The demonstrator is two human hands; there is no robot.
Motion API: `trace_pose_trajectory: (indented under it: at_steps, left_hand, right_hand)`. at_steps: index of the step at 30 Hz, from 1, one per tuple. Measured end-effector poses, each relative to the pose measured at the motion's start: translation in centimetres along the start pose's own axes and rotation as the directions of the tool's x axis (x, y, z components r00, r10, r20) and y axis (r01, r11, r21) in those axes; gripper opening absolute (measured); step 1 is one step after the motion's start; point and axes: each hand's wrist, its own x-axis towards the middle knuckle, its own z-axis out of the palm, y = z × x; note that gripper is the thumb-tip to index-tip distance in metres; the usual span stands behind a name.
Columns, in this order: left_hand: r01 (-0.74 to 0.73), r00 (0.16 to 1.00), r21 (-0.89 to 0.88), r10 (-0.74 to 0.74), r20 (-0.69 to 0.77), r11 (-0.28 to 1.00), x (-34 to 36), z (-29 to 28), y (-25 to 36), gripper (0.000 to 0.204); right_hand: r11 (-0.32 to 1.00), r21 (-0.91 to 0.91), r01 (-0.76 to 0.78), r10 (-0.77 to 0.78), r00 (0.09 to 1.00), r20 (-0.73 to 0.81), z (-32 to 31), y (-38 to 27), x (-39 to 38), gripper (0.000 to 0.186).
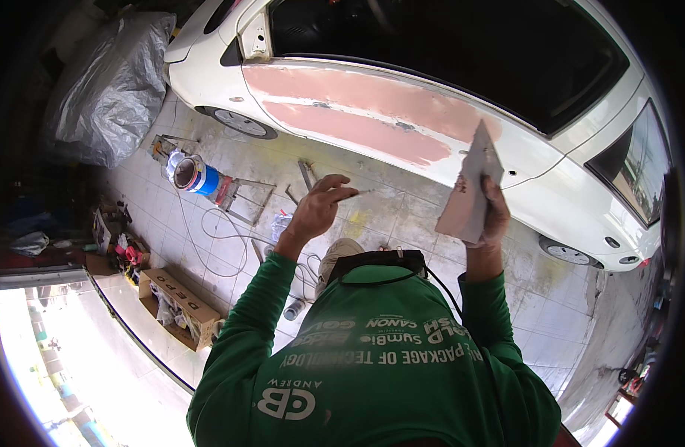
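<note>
A blue can [196, 176] stands open on a small metal stand on the tiled floor [402, 216], its inside too dim to read. Nearer the doorway a cardboard box [180, 300] lies open with wrapped parts in it. The right hand [494, 214] grips a pinkish board [470, 190] smeared with filler, held up just before the white car [432, 112], whose side wears broad pink filler patches [357, 112]. The left hand [319, 206] pinches a thin blade, fingers half curled. A grey tarp [112, 86] covers something in the corner.
</note>
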Motion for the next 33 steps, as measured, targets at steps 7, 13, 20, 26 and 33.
trace_pose_trajectory:
  at_steps: [7, 13, 20, 26, 33]
  left_hand:
    - [-0.053, 0.435, -0.994, -0.894, -0.105, 0.091, 3.5, -3.5, -16.5, 0.035]
    - [-0.021, 0.520, -0.997, -0.851, -0.078, 0.079, 10.9, -3.2, -24.7, 0.035]
    - [-0.057, 0.548, -0.995, -0.831, -0.095, 0.076, 18.0, -2.1, -29.5, 0.035]
    - [0.219, 0.762, -0.816, -0.616, -0.200, 0.535, 21.5, 7.8, -21.7, 0.035]
    - [0.162, 0.813, -0.946, -0.581, -0.033, 0.280, 21.8, 5.8, -21.0, 0.032]
  right_hand:
    - [0.837, -0.531, 0.135, -0.277, 0.940, -0.197, -2.0, -2.7, 3.7, 0.047]
    - [0.585, -0.788, -0.191, -0.259, 0.877, -0.405, -15.3, 4.0, 1.7, 0.043]
    - [0.873, -0.468, -0.134, -0.305, 0.599, -0.740, -17.3, 8.2, -5.8, 0.039]
    - [0.877, -0.479, -0.040, -0.377, 0.561, -0.737, -14.8, 8.8, -4.6, 0.046]
    - [0.865, -0.499, -0.056, -0.400, 0.521, -0.754, -14.1, 6.2, -4.3, 0.038]
